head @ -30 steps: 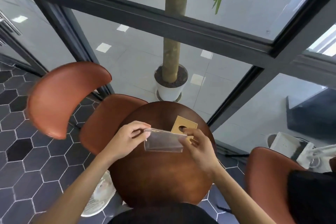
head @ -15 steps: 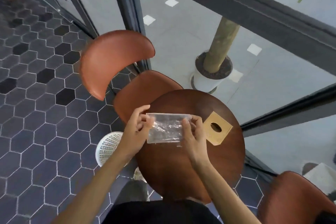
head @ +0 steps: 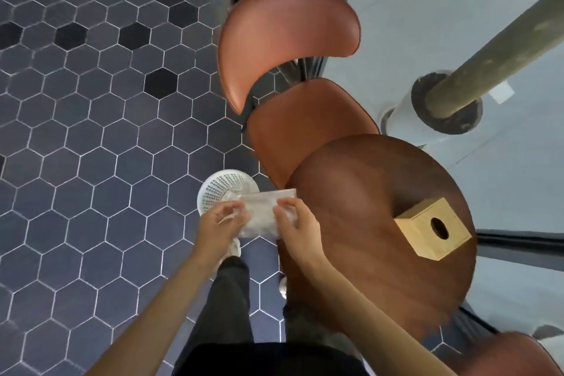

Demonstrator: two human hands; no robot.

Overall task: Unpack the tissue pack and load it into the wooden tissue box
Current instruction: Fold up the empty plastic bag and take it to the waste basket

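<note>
A clear plastic tissue wrapper point(head: 262, 216), crinkled and see-through, is held between both hands just left of the round table's edge, above the floor. My left hand point(head: 222, 220) pinches its left end and my right hand point(head: 294, 218) grips its right end. The light wooden tissue box point(head: 433, 230), a cube with an oval hole in its top, stands on the right part of the dark round wooden table point(head: 351, 192), well apart from both hands. I cannot tell whether any tissues are inside the wrapper.
A white perforated waste basket point(head: 213, 189) stands on the hexagon-tiled floor right under the wrapper. A brown leather chair point(head: 290, 48) is tucked at the table's far side. A potted tree trunk point(head: 476, 70) rises behind glass. Another brown chair point(head: 512, 354) shows at bottom right.
Both hands have carried the wrapper leftward off the table to above the white basket. The view has swung left and down, so the box now sits far right.
</note>
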